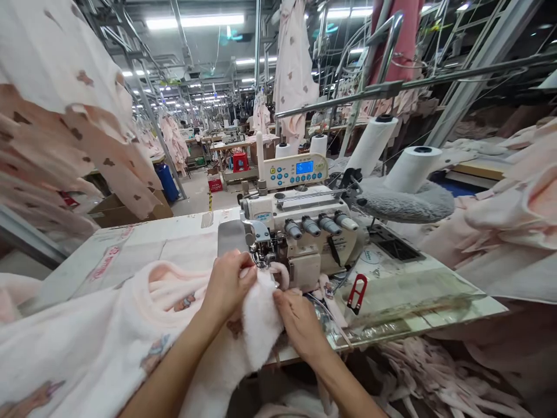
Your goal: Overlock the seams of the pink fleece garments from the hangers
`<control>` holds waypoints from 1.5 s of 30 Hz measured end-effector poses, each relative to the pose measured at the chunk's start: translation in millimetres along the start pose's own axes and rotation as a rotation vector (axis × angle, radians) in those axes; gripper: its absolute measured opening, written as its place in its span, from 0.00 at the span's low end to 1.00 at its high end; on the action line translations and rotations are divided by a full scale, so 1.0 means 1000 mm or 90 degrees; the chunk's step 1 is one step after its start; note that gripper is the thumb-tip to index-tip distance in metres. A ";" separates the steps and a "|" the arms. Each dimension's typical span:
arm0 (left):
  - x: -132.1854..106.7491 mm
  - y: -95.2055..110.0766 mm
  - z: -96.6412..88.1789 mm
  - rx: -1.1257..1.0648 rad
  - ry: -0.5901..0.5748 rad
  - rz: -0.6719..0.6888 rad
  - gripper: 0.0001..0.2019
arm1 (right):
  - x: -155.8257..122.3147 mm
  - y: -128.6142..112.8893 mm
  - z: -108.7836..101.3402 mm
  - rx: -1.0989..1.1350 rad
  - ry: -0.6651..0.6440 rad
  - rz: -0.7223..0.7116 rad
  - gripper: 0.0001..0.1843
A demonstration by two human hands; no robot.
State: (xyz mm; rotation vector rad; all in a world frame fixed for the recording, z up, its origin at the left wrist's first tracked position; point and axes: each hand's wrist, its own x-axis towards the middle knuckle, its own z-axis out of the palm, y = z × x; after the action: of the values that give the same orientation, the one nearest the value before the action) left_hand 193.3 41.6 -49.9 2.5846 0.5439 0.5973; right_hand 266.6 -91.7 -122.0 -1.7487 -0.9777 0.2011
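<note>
A pale pink fleece garment (130, 325) with small printed figures lies across the sewing table (143, 247) and hangs over its front edge. My left hand (228, 284) is closed on a fold of the fleece right in front of the presser foot (261, 255). My right hand (298, 322) pinches the fleece edge just below the foot. The white overlock sewing machine (300, 232) stands directly behind both hands.
Red thread snips (357, 291) lie right of the machine. White thread cones (411, 168) stand behind it, with a control panel (298, 169). Pink garments hang at left (65, 116) and pile up at right (513, 220). Fabric scraps (435, 383) lie below the table.
</note>
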 end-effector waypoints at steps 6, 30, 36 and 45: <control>0.000 -0.002 -0.003 -0.046 -0.025 0.002 0.04 | -0.007 -0.010 -0.003 0.281 -0.021 0.122 0.23; -0.072 0.011 0.011 0.085 0.189 0.245 0.09 | -0.037 -0.011 -0.011 0.401 -0.156 0.148 0.13; -0.105 0.006 0.040 0.123 0.262 0.265 0.09 | -0.043 -0.014 -0.011 0.286 -0.106 0.082 0.13; -0.106 0.011 0.042 0.190 0.307 0.263 0.11 | -0.047 -0.023 -0.019 0.268 -0.127 0.040 0.18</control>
State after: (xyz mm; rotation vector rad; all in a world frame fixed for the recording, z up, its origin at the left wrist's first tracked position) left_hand 128.7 -29.4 -112.0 2.8580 0.2489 1.3944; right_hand 234.9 -136.1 -109.0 -1.3893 -0.9414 0.5885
